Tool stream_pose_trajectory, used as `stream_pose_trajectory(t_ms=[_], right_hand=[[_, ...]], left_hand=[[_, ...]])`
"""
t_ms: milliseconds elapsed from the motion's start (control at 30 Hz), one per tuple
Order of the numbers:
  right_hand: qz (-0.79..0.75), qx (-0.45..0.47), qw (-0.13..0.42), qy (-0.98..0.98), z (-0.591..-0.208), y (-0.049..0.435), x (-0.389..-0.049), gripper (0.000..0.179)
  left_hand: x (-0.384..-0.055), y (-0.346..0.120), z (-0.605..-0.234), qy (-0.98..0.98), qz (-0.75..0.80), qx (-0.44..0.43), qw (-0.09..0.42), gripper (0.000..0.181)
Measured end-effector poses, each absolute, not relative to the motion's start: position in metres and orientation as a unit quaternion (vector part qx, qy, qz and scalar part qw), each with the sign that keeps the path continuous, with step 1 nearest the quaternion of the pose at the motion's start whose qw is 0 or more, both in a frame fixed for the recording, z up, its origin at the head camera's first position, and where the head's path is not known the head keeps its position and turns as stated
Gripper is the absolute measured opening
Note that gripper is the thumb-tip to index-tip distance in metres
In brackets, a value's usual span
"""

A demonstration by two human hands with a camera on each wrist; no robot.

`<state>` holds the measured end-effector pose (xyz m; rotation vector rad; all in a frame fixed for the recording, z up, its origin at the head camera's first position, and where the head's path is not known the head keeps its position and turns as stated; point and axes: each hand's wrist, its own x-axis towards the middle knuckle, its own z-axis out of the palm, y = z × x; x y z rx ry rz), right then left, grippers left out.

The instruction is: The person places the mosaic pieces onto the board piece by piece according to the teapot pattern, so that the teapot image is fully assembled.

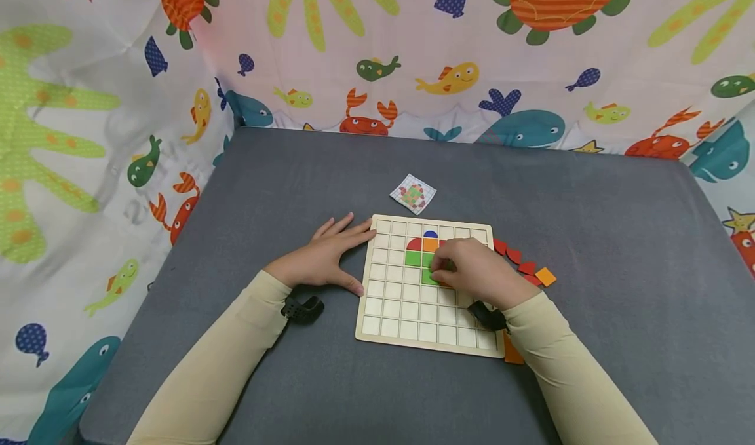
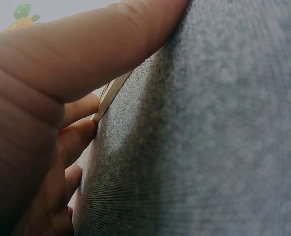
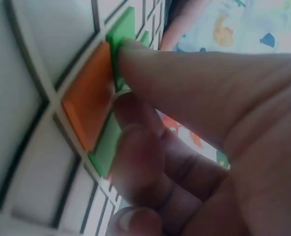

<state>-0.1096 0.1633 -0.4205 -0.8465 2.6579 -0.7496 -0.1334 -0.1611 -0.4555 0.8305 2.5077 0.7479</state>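
A pale wooden grid board lies on the grey table. In it sit a blue rounded tile, a red curved tile, an orange square and several green squares. My left hand rests with spread fingers against the board's left edge, thumb and index touching it. Over the board's middle, my right hand has its fingers curled, pinching a green square tile between thumb and index. Beside that tile is another orange square. The right hand hides several cells.
A small pattern card lies behind the board. Loose red pieces and an orange square are at its right. More orange pieces show under the right wrist. A sea-animal print cloth surrounds the table.
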Motion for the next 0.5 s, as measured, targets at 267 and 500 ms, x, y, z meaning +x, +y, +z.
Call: stream_pose_trajectory(t_ms=[267,500], right_hand=[[-0.254,-0.24,0.129,0.928,-0.411,0.185,-0.109,0.009],[-0.248,-0.203,0.135,0.938,-0.401,0.21,-0.108,0.007]], left_hand=[[-0.133,-0.161,-0.453,0.897,0.264,0.294,0.198,0.118],[-0.132,-0.16,-0.452,0.898,0.262,0.293,0.199,0.117]])
